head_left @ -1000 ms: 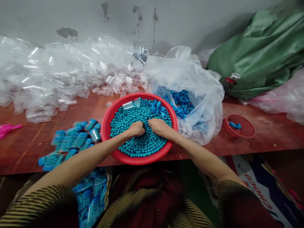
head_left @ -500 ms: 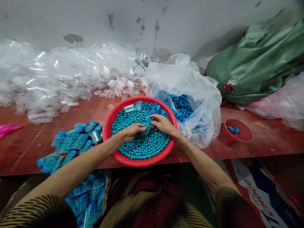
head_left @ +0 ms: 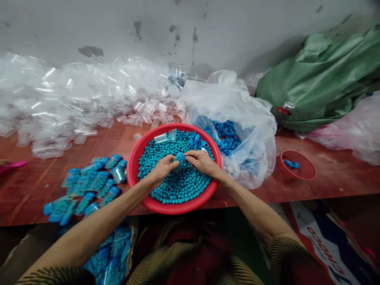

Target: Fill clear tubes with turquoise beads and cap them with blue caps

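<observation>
Over a red basin [head_left: 135,190] of turquoise beads [head_left: 175,190], my left hand [head_left: 162,169] grips a small clear plastic bottle, largely hidden by my fingers. A blue cap [head_left: 180,157] sits at the bottle's top. The fingers of my right hand [head_left: 202,162] pinch the cap's right side; whether it is fully seated I cannot tell. Loose blue caps [head_left: 194,139] lie at the basin's back right. Two clear empty bottles [head_left: 160,138] rest on the beads at the back.
Capped bead-filled bottles [head_left: 99,181] lie left of the basin, with more in a box below the table edge. Clear empty bottles [head_left: 74,99] are heaped along the wall. Behind the basin stands a plastic bag [head_left: 255,130] of blue caps. A small red basket [head_left: 308,169] sits right.
The blue cap, earlier in my right fingers beside the bottle, is now at the bottle's top. My hands have drawn together around it, and the view has shifted slightly.
</observation>
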### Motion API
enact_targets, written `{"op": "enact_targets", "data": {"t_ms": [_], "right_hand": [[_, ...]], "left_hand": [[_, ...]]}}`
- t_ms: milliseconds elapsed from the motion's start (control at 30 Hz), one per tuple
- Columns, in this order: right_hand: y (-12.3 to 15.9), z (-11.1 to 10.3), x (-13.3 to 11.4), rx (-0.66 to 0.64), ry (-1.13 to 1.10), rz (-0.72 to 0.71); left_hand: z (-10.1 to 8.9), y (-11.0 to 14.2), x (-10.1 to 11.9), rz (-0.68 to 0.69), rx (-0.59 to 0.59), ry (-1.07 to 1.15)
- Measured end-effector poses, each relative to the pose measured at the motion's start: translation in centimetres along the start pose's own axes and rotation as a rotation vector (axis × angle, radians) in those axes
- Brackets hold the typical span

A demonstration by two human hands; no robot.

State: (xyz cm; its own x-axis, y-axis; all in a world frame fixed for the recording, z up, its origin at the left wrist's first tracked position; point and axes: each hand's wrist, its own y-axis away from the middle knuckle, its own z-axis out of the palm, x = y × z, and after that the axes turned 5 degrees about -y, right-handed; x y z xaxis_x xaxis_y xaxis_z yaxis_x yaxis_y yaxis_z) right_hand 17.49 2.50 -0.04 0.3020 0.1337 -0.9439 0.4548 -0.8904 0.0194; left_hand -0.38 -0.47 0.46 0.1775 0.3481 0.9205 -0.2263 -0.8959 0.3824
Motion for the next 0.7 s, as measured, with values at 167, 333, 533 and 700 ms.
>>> {"op": "enact_targets", "data": {"t_ms": [167,333,533,700], "right_hand": [[-0.3,-0.1,-0.2,-0.042,-0.232,0.152],[0.4,0.5,-0.4,0.021,-0.292,0.170],[1.0,0.5,-0.5,0.016,-0.225,0.051],[0.7,0.1,-0.9,-0.122,-0.174,0.061]], "left_hand": [[0.3,0.5,-0.1,0.040,-0.041,0.076],[0.4,1.1,0.2,0.049,-0.052,0.085],[0.6,1.4,0.2,0.058,-0.035,0.076],[0.8,1.5,0.4,0.026,-0.002,0.068]]}}
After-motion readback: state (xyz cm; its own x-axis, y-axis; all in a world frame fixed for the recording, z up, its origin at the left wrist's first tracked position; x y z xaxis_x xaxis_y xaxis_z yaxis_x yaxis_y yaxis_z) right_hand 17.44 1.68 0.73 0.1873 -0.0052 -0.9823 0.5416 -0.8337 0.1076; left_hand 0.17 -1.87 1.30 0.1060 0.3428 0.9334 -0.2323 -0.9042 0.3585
